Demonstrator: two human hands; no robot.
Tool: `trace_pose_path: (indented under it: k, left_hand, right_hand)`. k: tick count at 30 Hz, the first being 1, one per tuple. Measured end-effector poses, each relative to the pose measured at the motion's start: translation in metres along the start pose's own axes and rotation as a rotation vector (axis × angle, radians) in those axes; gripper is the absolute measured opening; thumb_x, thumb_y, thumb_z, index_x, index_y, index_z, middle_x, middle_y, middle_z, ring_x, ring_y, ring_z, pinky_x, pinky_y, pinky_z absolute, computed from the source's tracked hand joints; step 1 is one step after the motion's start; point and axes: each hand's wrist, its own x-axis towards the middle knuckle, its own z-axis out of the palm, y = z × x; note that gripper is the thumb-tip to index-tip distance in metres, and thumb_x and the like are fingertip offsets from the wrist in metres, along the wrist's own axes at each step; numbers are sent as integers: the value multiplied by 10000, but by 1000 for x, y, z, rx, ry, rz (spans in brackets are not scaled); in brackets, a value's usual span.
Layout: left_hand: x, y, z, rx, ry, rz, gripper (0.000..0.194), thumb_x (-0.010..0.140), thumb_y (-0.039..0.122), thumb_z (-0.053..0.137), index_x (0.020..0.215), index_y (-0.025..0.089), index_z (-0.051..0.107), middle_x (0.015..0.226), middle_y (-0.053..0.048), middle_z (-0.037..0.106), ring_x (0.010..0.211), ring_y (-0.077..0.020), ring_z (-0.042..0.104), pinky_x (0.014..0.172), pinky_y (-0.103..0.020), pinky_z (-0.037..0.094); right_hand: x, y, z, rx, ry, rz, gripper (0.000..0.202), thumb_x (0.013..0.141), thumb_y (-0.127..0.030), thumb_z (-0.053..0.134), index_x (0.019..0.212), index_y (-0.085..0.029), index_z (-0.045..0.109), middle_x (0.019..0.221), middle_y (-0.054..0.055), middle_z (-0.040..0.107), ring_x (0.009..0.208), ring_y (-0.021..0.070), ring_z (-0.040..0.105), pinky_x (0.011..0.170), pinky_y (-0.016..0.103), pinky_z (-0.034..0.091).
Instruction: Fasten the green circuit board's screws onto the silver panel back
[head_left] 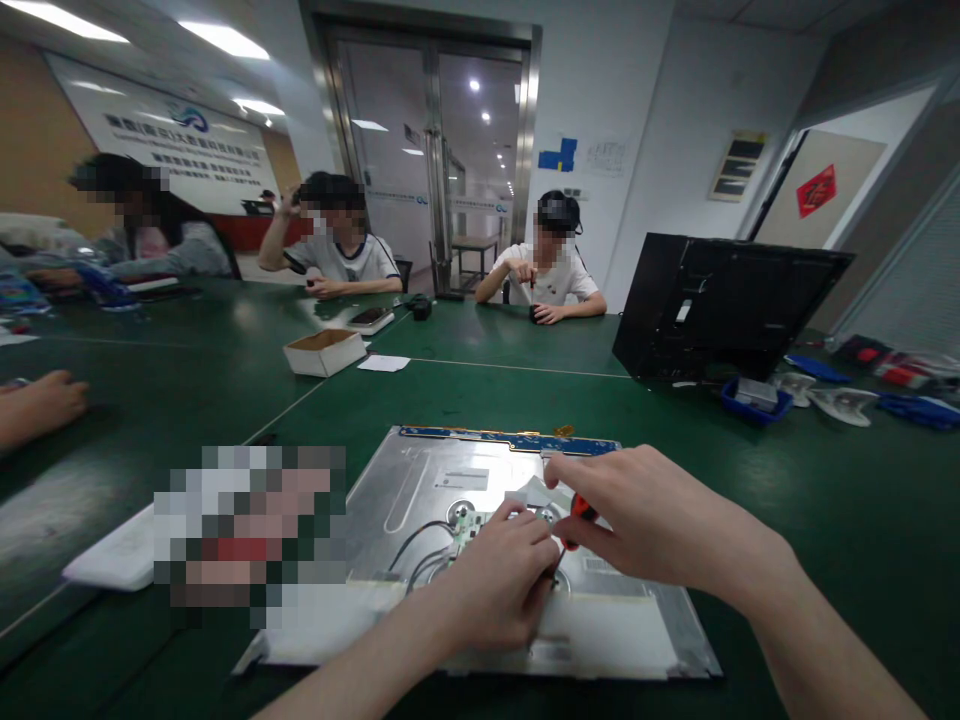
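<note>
Red screwdriver (580, 509) sits pinched by the right fingers (581, 473); left fingers (525, 533) curl over the metal panel (427, 465), grip unclear.

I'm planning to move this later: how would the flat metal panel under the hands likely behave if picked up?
The metal panel is probably stiff, since its face looks like pressed sheet metal. The exposed blue circuit strip along its far edge may be fragile. Lying broad and flat, it seems unlikely to roll or tip.
</note>
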Motion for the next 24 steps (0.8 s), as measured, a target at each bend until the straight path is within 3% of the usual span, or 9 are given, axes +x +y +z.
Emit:
trace_pose_path:
  k: [5, 9, 13, 18, 24]
  left_hand:
    - [0, 0, -1, 3, 0, 5, 38, 761, 165, 553, 787, 192, 560, 950, -38, 644, 901, -231, 578, 912, -416, 340]
    - [0, -1, -1, -21, 1, 13, 63, 746, 154, 560, 797, 191, 554, 970, -36, 643, 918, -225, 576, 943, -416, 320]
    - [0, -1, 0, -5, -5, 18, 71, 757, 165, 553, 822, 191, 559, 969, -52, 640, 928, -232, 567, 935, -413, 330]
    - [-1, -2, 1, 6, -3, 26, 143, 774, 175, 542, 909, 203, 580, 987, -60, 637, 948, -243, 562, 958, -431, 327]
    - [-1, -2, 3, 13, -5, 21, 99, 772, 172, 556, 865, 195, 583, 953, -51, 637, 932, -233, 571, 952, -424, 335]
  right_hand:
    - [1, 0, 1, -45, 3, 9, 149, 903, -349, 546, 993, -229, 553, 748, 0, 692, 675, 209, 654, 497, 263, 281]
    - [3, -3, 1, -126, 23, 64, 230, 915, -439, 512, 909, -220, 583, 659, 10, 670, 612, 208, 646, 473, 263, 245]
    - [4, -7, 0, -194, 31, 115, 291, 930, -430, 459, 808, -205, 597, 622, 39, 646, 583, 206, 635, 479, 276, 253]
    - [3, -5, -1, -91, -9, -6, 84, 875, -261, 511, 914, -220, 574, 723, 14, 672, 621, 183, 623, 494, 276, 258]
    - [-1, -3, -5, 18, -31, -61, 230, 816, -212, 556, 1045, -226, 534, 902, 18, 681, 740, 194, 627, 545, 281, 307]
